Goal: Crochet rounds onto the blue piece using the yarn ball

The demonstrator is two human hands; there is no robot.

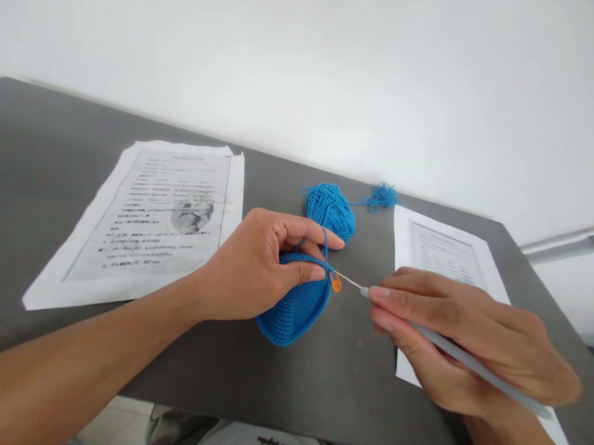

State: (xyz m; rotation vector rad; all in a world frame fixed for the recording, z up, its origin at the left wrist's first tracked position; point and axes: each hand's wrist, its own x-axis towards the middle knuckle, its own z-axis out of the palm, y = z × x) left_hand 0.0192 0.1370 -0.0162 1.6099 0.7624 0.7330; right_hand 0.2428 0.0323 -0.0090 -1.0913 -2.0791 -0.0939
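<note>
My left hand [270, 264] pinches the top edge of a blue crochet piece [298, 311], thumb in front. A strand of blue yarn loops over its raised index finger. In my right hand [449, 334] is a crochet hook [461, 357] with a grey handle, held like a pen. The hook's thin metal shaft reaches left to the edge of the crochet piece, where its tip is hidden in the yarn. An orange stitch marker [335, 282] hangs from that same edge, just under the shaft. Behind my left fingers sits a ball of blue yarn [331, 209].
A printed sheet [105, 207] lies on the dark grey table [339, 395] at the left, and another printed sheet [409, 237] is partly under my right hand. A small tangle of blue yarn [383, 197] rests near the white wall [303, 72] along the back edge.
</note>
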